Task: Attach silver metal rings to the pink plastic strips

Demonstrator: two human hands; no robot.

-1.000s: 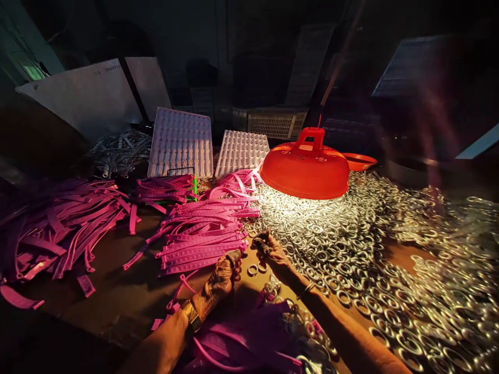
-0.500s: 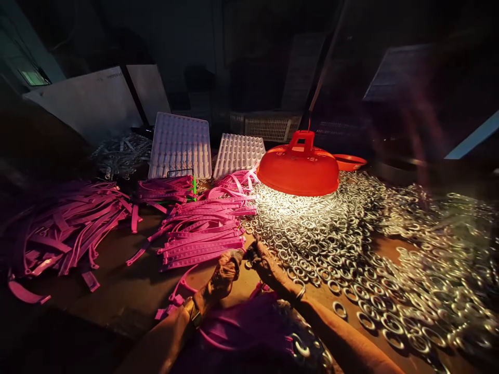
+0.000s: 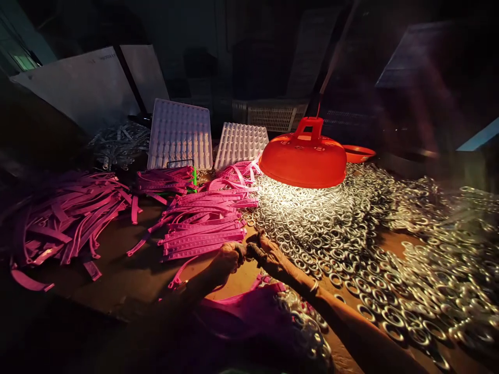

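My left hand (image 3: 231, 256) and my right hand (image 3: 267, 252) meet at the middle of the worktable, knuckles close together. Both are closed, with dark coverings on some fingers. Whatever they pinch is too small or hidden to make out. Just beyond the left hand lies a stack of pink straps (image 3: 202, 236). To the right of the right hand spreads a large heap of silvery metal rings (image 3: 323, 223). Below my hands, pink straps (image 3: 249, 306) lie in shadow with metal rings (image 3: 307, 322) beside them.
A red lamp shade (image 3: 304, 161) hangs low over the rings and lights them. Another heap of pink straps (image 3: 74, 218) lies at the left. Behind stand a white ridged tray (image 3: 179, 135) and a smaller one (image 3: 241, 145). An orange-red bowl (image 3: 356, 154) sits behind the lamp.
The fingers of both hands have come closer together and now seem to touch. My left forearm has fallen into shadow. The view has tilted a little, so the scene sits higher.
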